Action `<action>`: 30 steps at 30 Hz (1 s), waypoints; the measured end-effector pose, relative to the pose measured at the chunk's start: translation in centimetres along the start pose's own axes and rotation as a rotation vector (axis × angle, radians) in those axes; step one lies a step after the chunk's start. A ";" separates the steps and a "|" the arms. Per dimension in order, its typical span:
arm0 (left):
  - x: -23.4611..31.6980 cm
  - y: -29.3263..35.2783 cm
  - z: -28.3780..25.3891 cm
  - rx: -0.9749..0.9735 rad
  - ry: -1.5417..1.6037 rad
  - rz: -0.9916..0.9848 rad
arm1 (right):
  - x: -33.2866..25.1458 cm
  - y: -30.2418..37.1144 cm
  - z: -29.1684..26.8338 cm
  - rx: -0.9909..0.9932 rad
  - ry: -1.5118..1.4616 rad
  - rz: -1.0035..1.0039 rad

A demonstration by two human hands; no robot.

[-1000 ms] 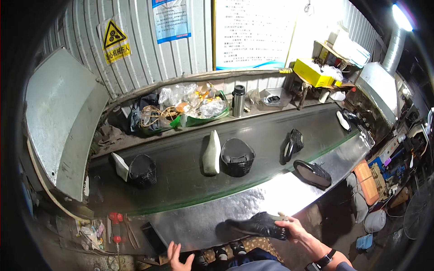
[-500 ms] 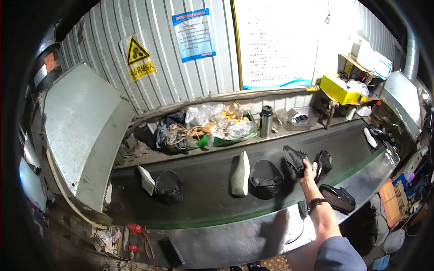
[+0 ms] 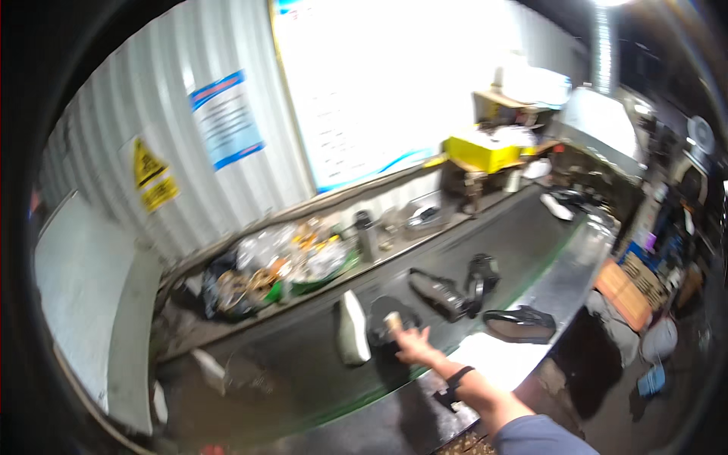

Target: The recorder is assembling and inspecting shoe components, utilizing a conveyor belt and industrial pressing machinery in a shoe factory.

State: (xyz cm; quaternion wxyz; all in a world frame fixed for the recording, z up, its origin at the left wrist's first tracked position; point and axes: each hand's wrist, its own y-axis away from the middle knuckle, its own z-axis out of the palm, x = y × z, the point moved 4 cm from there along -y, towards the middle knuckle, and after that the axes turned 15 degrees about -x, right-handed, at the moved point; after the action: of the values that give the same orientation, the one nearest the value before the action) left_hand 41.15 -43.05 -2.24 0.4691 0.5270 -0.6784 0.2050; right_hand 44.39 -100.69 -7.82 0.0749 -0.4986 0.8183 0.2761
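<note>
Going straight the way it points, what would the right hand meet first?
Probably the black shoe upper just ahead of the right hand; blur hides whether they touch.

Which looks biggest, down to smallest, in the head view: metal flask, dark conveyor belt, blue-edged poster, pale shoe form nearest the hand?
1. Dark conveyor belt
2. Blue-edged poster
3. Pale shoe form, perhaps helped by being nearer the camera
4. Metal flask
</note>
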 end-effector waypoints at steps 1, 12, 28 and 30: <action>0.9 -3.6 1.5 -0.091 -0.053 0.041 | 2.8 -0.5 1.0 -0.022 -0.009 -0.082; 11.7 -23.7 21.6 -0.486 0.245 0.287 | 6.2 27.3 2.7 0.226 -0.459 -0.172; 15.2 -31.8 29.6 -0.369 -0.103 0.100 | 6.5 30.2 11.5 0.507 -1.725 0.565; 16.8 -26.7 25.1 -0.151 -0.479 0.477 | 5.9 29.0 9.5 0.537 -1.633 0.601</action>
State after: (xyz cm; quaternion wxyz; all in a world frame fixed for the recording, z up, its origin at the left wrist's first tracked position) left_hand 54.72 -80.82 -5.62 0.2730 0.3505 -0.8866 0.1285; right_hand 15.21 -90.05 -7.20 0.6697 0.1204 0.6431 0.3513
